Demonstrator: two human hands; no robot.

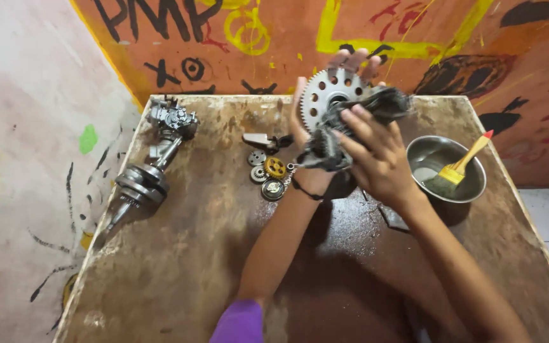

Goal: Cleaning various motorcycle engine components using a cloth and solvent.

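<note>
My left hand (305, 121) holds a large toothed metal gear (326, 89) upright above the worn wooden table (179, 254). Fingers of that hand show behind the gear's top edge. My right hand (376, 155) presses a dark grey rag (351, 127) against the gear's face. The rag covers the gear's lower right part.
A crankshaft (141, 184) and a carburettor-like metal part (173, 117) lie at the table's left. Small gears, one yellow (276, 168), sit near the middle. A steel bowl (433, 159) with a yellow-handled brush (459, 170) stands at the right. Painted walls close the back and left.
</note>
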